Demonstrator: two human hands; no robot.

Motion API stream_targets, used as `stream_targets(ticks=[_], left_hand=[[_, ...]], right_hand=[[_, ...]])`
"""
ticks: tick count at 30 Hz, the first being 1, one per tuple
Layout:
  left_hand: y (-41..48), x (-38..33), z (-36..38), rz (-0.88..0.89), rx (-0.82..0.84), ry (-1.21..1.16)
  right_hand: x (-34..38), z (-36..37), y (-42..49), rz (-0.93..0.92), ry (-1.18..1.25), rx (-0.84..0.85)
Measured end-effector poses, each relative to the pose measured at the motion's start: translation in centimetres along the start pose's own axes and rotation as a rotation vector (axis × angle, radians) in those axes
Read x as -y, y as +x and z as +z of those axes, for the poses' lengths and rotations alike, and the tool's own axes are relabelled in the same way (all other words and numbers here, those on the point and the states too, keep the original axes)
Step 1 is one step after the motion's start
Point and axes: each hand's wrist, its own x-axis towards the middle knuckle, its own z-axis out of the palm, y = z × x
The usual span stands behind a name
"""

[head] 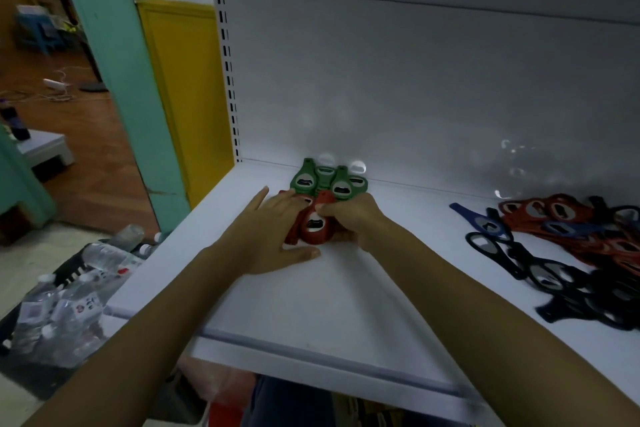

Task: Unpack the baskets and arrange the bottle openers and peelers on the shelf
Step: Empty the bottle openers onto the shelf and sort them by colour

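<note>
On a white shelf (311, 305), the left hand (273, 236) lay flat, fingers straight, against a small stack of red bottle openers (313, 227). The right hand (349, 218) gripped the stack's top with curled fingers. Green bottle openers (325, 182) sat just behind. A careless shove would likely spill the stack into the green row.

The left hand (273, 236) and right hand (353, 222) are bare, and both forearms (166, 308) are uncovered.
</note>
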Motion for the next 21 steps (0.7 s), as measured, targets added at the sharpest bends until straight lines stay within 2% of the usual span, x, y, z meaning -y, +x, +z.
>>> stream_targets(ticks=[4,7,16,21], left_hand=[[0.3,0.2,0.4,0.004,-0.028,0.000],[0.3,0.2,0.7,-0.007,-0.028,-0.030],[0.1,0.3,0.5,0.019,-0.066,-0.064],[0.0,0.0,0.1,0.022,-0.046,-0.055]], right_hand=[[0.2,0.7,0.4,-0.146,-0.442,-0.043],[0.6,0.4,0.5,-0.137,-0.564,-0.019],[0.5,-0.3,0.1,0.005,-0.340,0.050],[0.3,-0.6,-0.2,-0.011,-0.305,0.025]])
